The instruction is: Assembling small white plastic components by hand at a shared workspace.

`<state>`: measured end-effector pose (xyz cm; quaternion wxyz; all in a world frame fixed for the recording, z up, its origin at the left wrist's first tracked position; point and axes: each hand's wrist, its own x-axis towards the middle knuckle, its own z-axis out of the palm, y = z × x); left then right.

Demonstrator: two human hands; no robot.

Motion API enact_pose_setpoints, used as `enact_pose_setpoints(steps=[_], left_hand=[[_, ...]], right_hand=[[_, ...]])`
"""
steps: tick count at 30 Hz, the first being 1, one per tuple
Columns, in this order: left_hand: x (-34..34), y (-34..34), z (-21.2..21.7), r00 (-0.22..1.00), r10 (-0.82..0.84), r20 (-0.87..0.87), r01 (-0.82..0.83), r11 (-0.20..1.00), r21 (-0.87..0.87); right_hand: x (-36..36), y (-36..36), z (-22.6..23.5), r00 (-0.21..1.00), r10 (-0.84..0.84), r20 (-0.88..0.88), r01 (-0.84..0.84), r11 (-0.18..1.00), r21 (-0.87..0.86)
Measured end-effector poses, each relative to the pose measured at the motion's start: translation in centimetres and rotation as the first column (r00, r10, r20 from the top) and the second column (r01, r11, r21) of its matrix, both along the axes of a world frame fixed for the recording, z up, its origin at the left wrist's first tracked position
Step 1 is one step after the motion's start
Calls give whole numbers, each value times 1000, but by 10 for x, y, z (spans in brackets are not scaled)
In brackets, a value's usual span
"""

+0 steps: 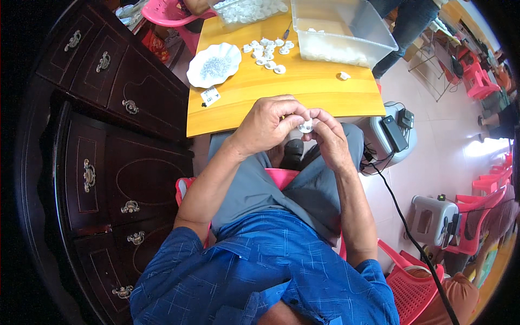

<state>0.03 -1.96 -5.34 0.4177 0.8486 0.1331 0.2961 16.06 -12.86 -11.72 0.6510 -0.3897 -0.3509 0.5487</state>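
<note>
By the yellow wooden table point(303, 92), bare left hand point(271, 123) and right hand point(331, 140) pinched 1 round white plastic piece point(306, 128), seemingly to steady it.

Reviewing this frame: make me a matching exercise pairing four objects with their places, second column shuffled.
Objects
1. Scalloped white dish
2. Round white part
3. Lone white part
4. Dark cabinet

Places
A. Beyond the yellow table's left edge
B. Pinched by left hand and right hand
C. Just in front of the large clear bin
D. Under tiny pieces

Pairs: 1-D, 2-B, 3-C, 4-A
</note>
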Motion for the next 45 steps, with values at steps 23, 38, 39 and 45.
enact_pose_setpoints(steps=[23,38,39,45], left_hand=[[-5,13,-19,998,62,-33,-71,895,-441],[-10,22,-13,991,-1,-132,-37,957,-286],[-10,26,-18,992,6,-127,-42,957,-286],[-9,99,-66,881,375,-289,-330,924,194]], right_hand=[[-4,4,-10,982,65,179,-72,997,36],[-12,7,-16,960,-13,279,3,999,35],[-10,8,-16,930,-34,365,23,999,33],[19,13,-16,595,-323,736,337,932,136]])
